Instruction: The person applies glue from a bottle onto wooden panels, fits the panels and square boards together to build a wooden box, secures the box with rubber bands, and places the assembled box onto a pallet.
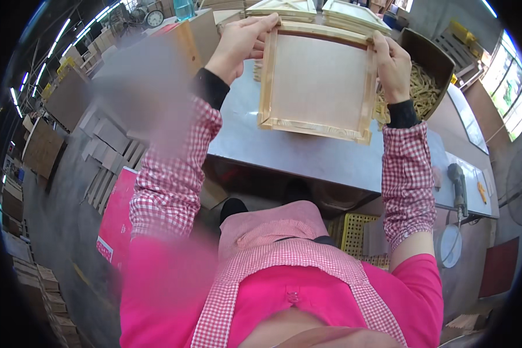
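Observation:
A square wooden frame with a pale flat panel [319,81] is held up, tilted, over the table by both my hands. My left hand [242,43] grips its far left corner, thumb on the top edge and fingers behind. At the far right corner my right hand [393,64] pinches the frame's edge, with the fingers partly curled. Behind it, stacks of similar wooden frames [356,16] stand at the back of the table, and the held frame hides part of the tabletop.
The pale tabletop [296,155] spreads below the frame. A box [426,49] of thin wooden pieces [423,90] stands at the right. Further right lie a power tool [458,185] and an orange-handled item [482,192]. A yellow crate [354,235] sits under the table. A blurred smear covers part of the left side.

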